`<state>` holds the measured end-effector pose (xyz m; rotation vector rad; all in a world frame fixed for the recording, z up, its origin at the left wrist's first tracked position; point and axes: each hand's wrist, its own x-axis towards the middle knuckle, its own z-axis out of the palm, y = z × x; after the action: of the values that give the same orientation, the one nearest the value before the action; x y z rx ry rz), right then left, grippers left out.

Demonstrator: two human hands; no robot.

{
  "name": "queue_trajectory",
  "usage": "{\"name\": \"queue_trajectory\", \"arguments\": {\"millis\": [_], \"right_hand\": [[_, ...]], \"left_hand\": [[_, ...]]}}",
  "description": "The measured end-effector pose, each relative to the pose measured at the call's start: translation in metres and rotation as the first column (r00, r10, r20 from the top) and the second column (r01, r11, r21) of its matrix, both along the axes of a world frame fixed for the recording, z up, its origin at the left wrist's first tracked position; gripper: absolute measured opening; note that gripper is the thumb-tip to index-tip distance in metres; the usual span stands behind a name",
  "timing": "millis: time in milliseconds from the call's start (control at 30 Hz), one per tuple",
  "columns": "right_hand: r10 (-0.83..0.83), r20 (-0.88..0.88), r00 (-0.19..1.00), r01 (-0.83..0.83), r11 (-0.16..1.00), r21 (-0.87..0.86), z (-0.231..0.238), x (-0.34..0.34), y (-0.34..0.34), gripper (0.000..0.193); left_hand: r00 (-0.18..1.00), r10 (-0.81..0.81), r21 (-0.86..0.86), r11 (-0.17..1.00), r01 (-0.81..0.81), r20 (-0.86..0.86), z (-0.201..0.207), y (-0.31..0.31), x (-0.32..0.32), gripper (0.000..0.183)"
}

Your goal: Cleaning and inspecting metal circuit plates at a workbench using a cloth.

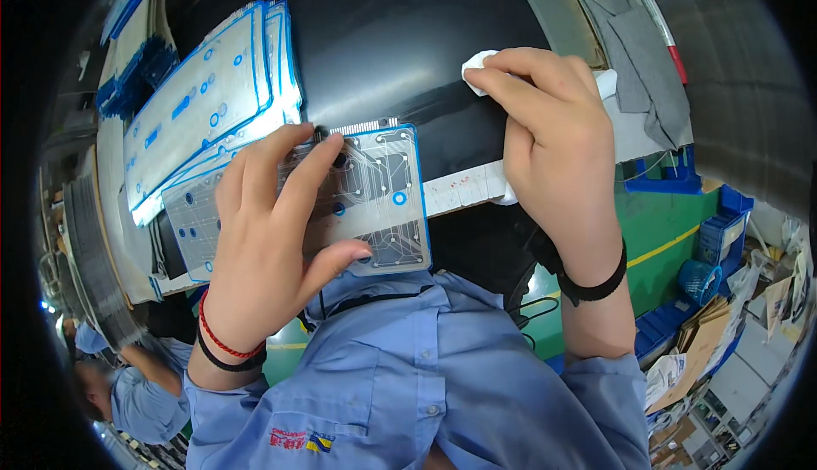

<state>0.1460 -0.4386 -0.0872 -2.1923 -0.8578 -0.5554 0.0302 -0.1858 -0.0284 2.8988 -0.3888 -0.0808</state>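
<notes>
Left of the frame's centre, the left hand [271,214] lies spread open on a transparent, blue-edged rectangular circuit sheet [383,172], which overhangs the glossy black tabletop [400,36]. Upper right of centre, the right hand [557,121] pinches a small crumpled white wad [478,70]. Blue-edged translucent sheets [200,91] lie stacked at upper left.

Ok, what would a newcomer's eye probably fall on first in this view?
Probably the see-through, blue-edged circuit sheet in the middle, with the left hand spread over it. Next might come the stack of blue-marked sheets at upper left, and the right hand pinching a white wad above the black work surface. The red-capped marker at upper right, beside a grey cloth, also stands out.
</notes>
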Motion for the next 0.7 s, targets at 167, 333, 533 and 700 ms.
{"name": "queue_trajectory", "arguments": {"millis": [167, 333, 533, 700], "right_hand": [[-0.01, -0.063, 0.998, 0.009, 1.0, -0.006, 0.005, -0.004, -0.001, 0.039], [0.004, 0.008, 1.0, -0.004, 1.0, 0.004, 0.001, -0.002, -0.001, 0.032], [0.066, -0.061, 0.996, -0.065, 0.998, 0.009, 0.003, -0.005, -0.003, 0.039], [0.254, -0.114, 0.96, -0.255, 0.967, 0.003, 0.003, -0.014, 0.006, 0.031]], "left_hand": [[1.0, -0.002, 0.099, 0.995, 0.0, 0.011, -0.01, -0.008, 0.003, 0.097], [1.0, -0.018, 0.06, 0.998, 0.019, -0.019, -0.011, -0.014, -0.012, 0.093], [0.999, -0.012, 0.036, 0.999, 0.014, -0.039, -0.011, -0.014, -0.013, 0.092], [0.999, -0.004, 0.042, 0.999, 0.005, -0.034, -0.012, -0.015, -0.013, 0.091]]}}
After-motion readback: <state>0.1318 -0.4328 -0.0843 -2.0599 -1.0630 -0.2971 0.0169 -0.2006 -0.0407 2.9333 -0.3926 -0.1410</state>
